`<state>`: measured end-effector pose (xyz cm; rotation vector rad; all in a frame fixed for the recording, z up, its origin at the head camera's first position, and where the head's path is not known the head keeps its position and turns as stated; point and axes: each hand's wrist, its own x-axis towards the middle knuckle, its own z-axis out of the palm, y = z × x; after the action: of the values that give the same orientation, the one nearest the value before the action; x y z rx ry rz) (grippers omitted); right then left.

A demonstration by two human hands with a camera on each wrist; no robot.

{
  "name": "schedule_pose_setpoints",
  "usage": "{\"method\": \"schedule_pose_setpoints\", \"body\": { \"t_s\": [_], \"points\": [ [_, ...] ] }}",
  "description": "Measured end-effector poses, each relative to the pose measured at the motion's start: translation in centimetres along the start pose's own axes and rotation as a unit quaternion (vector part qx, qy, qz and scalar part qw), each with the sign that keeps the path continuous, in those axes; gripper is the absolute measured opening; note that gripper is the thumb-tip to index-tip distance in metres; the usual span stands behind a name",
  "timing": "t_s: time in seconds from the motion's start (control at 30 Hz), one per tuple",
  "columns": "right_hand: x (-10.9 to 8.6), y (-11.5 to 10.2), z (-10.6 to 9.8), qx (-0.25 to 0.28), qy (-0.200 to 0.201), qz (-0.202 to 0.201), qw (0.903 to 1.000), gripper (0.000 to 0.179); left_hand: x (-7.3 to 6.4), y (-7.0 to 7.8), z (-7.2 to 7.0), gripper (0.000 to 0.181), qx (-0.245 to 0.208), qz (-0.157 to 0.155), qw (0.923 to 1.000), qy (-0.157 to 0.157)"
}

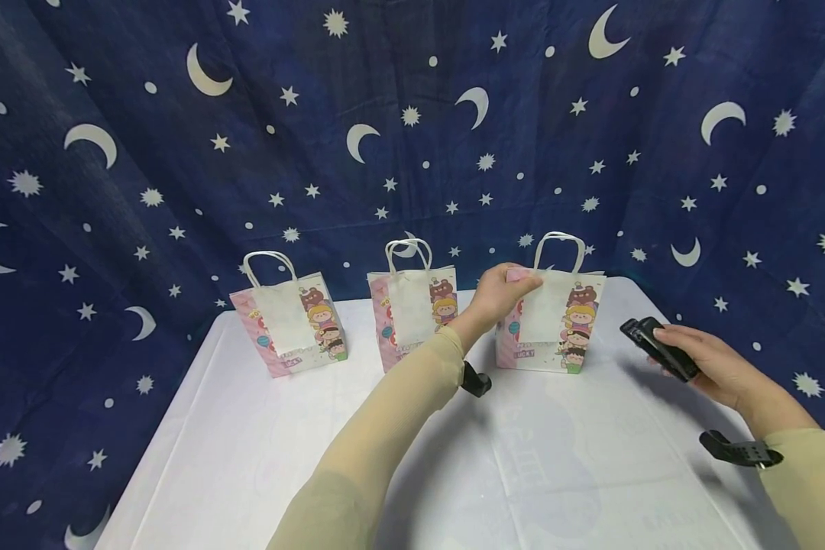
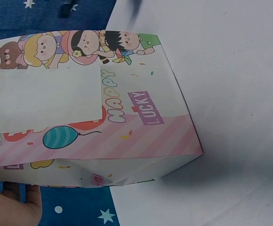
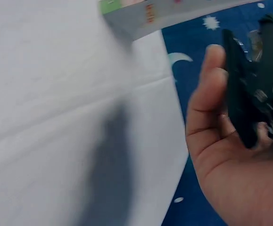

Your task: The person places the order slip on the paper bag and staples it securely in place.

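With thumb in front and fingers behind, my left hand (image 1: 500, 293) pinches the upper left edge of the rightmost paper gift bag (image 1: 551, 355). That bag stands upright, with white twisted handles, cartoon figures and a blank white paper (image 1: 540, 313) on its front. In the left wrist view the bag's printed front (image 2: 79, 146) fills the left side, and part of my hand (image 2: 13, 205) shows behind it. My right hand (image 1: 708, 359) holds a black stapler (image 1: 660, 349) above the table, right of the bag. Its jaws stand apart in the right wrist view.
Two similar gift bags stand on the white-covered table (image 1: 247, 466): one in the middle (image 1: 412, 309), partly behind my left forearm, and one at the left (image 1: 292, 321), slightly turned. A dark blue curtain (image 1: 385, 99) with moons and stars hangs behind the table.
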<state>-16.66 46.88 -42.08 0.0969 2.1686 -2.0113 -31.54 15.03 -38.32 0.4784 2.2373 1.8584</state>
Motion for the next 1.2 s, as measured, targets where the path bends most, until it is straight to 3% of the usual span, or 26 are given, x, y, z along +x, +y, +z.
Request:
{"method": "schedule_pose_setpoints", "body": {
  "t_s": [0.1,0.23,0.47,0.67,0.83,1.03,1.2],
  "points": [
    [0.3,-1.2,0.0,0.082,-0.043,-0.047,0.9946,0.031,0.0,0.0,0.0,0.026,0.002,0.001,1.0,0.0],
    [1.0,-3.1,0.4,0.113,-0.082,-0.08,0.987,0.036,-0.1,0.2,0.0,0.026,0.007,-0.002,1.0,0.0],
    [2.0,-6.5,2.1,0.001,0.033,-0.076,0.9966,0.027,-0.2,0.2,-0.1,0.026,0.01,-0.005,0.9999,0.002],
    [3.4,-9.5,3.0,-0.073,0.053,-0.091,0.9918,0.023,-0.2,0.2,0.0,0.025,0.011,0.0,0.9999,0.003],
    [4.6,-11.9,4.2,-0.157,0.078,-0.088,0.9805,0.019,-0.1,0.0,0.0,0.023,0.003,0.001,1.0,0.0],
    [6.2,-13.9,5.2,-0.242,0.091,-0.08,0.9628,0.063,-0.1,0.0,-0.1,0.023,0.002,0.002,1.0,-0.003],
    [7.5,-14.6,5.5,-0.293,0.099,-0.079,0.9477,0.07,-0.1,0.0,0.0,0.025,0.005,0.001,1.0,-0.001]
  ]
}}
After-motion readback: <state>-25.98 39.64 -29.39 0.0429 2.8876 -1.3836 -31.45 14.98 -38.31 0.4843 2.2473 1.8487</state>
